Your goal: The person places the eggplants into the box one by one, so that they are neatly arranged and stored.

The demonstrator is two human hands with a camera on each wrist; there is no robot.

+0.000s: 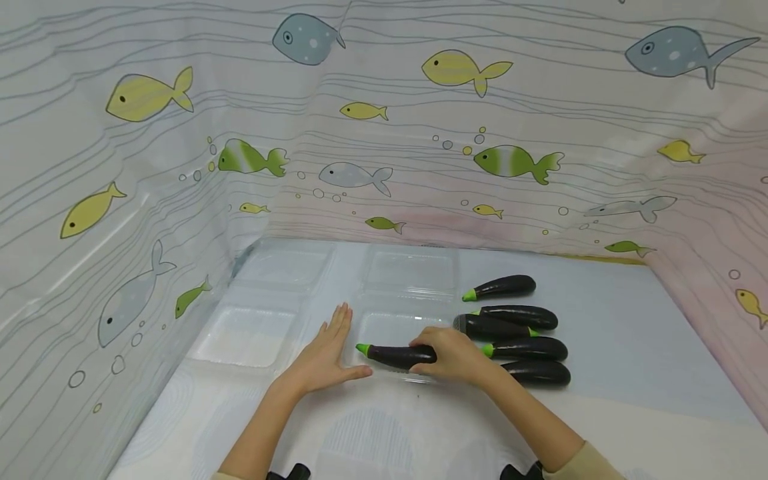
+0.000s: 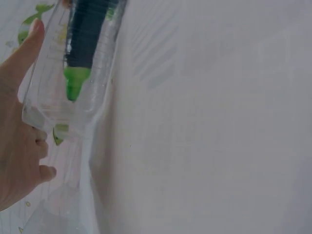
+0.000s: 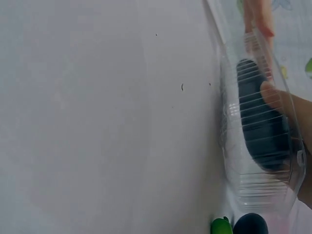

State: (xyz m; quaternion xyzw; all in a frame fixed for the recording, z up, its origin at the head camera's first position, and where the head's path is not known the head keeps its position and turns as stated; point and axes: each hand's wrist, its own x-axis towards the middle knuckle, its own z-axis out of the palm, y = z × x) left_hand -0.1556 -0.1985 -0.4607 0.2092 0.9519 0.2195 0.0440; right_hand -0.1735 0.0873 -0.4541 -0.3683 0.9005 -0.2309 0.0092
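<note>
Two bare hands reach in from six o'clock in the head view. The left hand [image 1: 324, 363] is flat, fingers straight toward one o'clock, thumb spread apart toward three. The right hand [image 1: 453, 353] is clamped on one glossy eggplant [image 1: 393, 357], green end toward nine o'clock, at the near half of the right-hand of two clear clamshell boxes [image 1: 396, 325]. Five loose eggplants [image 1: 531, 348] lie from one to three o'clock of that hand, the nearest partly hidden by the forearm.

In the left wrist view, the held eggplant's upper end is cut off at eleven o'clock; whether the left hand touches the box is unclear.

In the right wrist view, the thumb presses the eggplant behind ribbed plastic at three o'clock, other fingers mostly obscured.
</note>
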